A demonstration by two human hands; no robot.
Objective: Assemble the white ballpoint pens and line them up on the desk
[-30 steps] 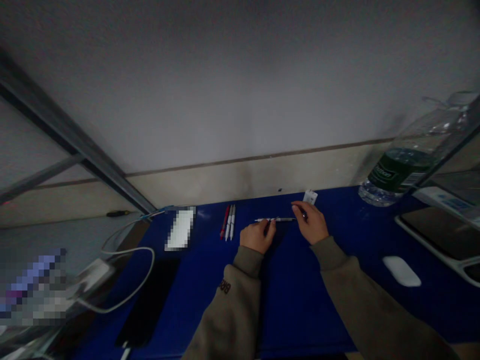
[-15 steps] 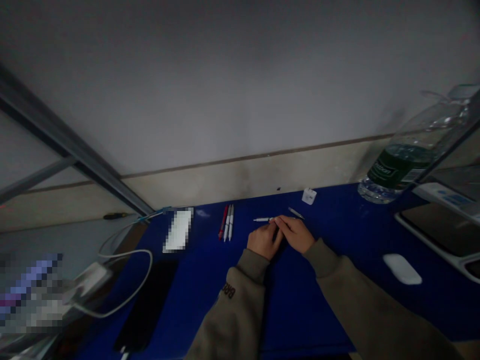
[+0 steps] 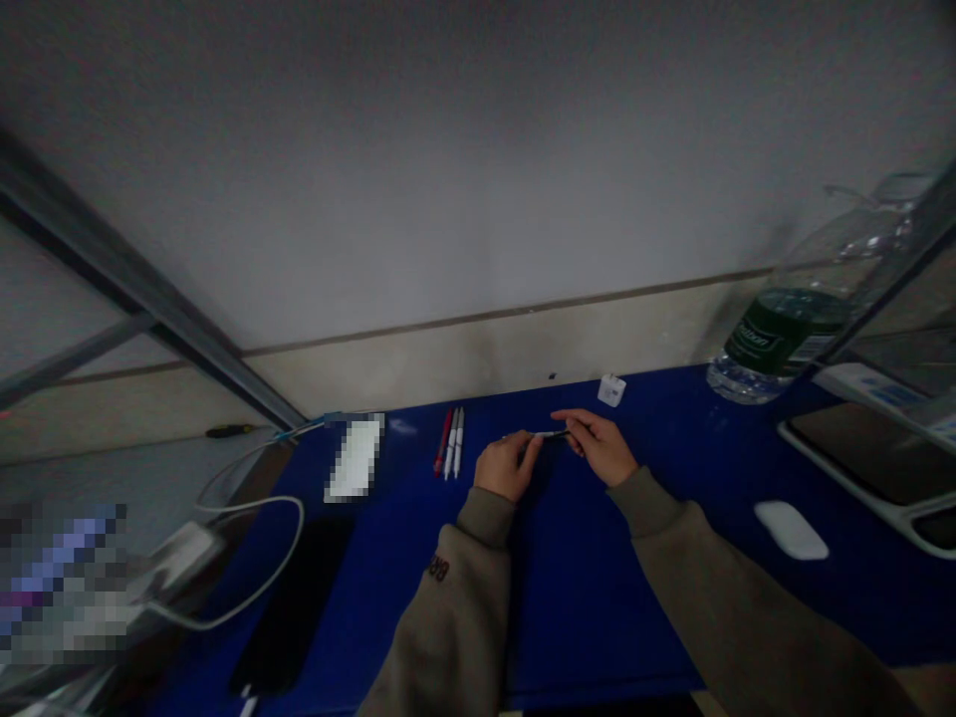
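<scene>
A slim white pen (image 3: 549, 434) with a dark section lies across the gap between my hands, above the blue desk mat (image 3: 575, 597). My left hand (image 3: 508, 468) grips its white end in the fingertips. My right hand (image 3: 601, 446) pinches the dark section between thumb and forefinger. Left of my left hand lie several pens (image 3: 450, 443), one red and the others white. A small white plug-like cube (image 3: 610, 390) sits beyond my right hand, near the wall.
A water bottle (image 3: 777, 339) stands at the far right of the mat, with a white mouse (image 3: 790, 530) nearer. A black slab (image 3: 291, 602), a blurred white item (image 3: 355, 458) and a white cable (image 3: 246, 518) lie left. A wall rises behind the desk.
My hands have moved slightly apart, with the right hand shifting right. The grey slim piece lying beyond my right hand earlier no longer shows on the mat.
</scene>
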